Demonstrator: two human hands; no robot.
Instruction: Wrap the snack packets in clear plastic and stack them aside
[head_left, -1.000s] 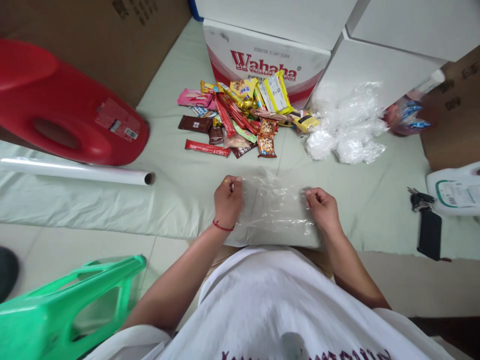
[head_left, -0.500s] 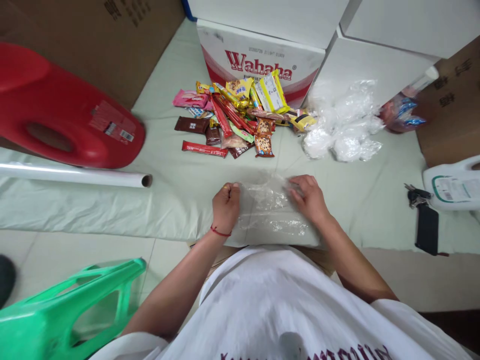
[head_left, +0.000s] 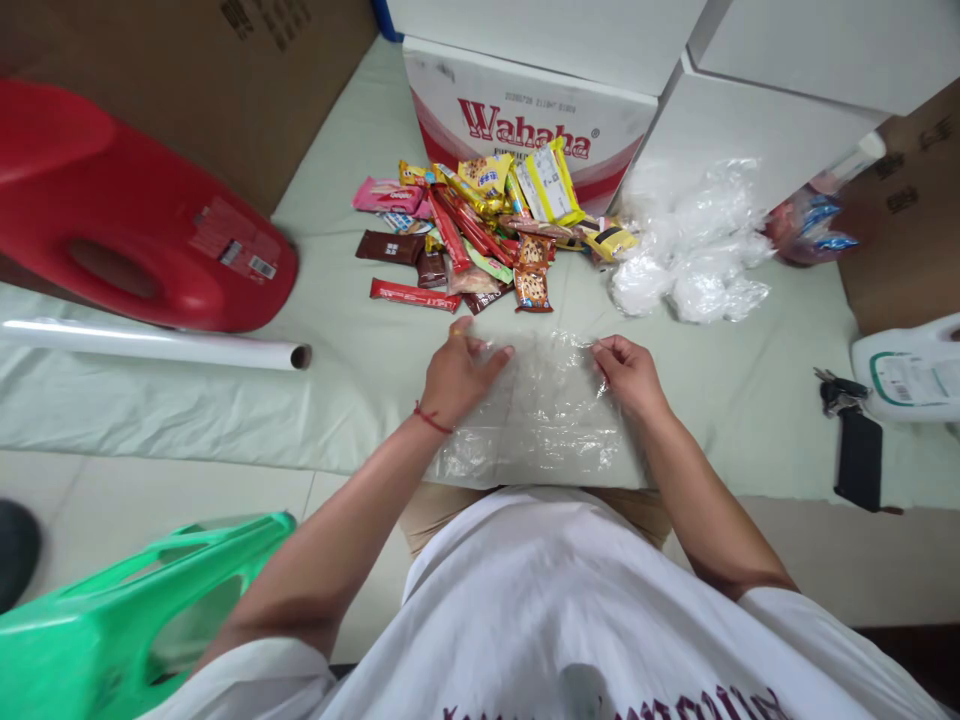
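A clear plastic bag lies flat on the table's front part, wrinkled and see-through. My left hand rests at its upper left corner, thumb and index finger spread apart. On the bag's upper right corner, the thumb and fingers of my right hand are pinched together. Just beyond the bag is a pile of wrapped snacks, with a red stick packet at its near side and small cookie packets close by. To the right of the pile sits a heap of crumpled clear bags.
A white Wahaha carton stands behind the snacks. On the left are a big red jug and a white roll. Keys, a black flat case and a white jug lie right. A green stool stands on the floor.
The bag has been spread wider and flatter. My left hand has moved slightly up and its fingers have opened from a closed grip. My right hand has closed on the bag's corner.
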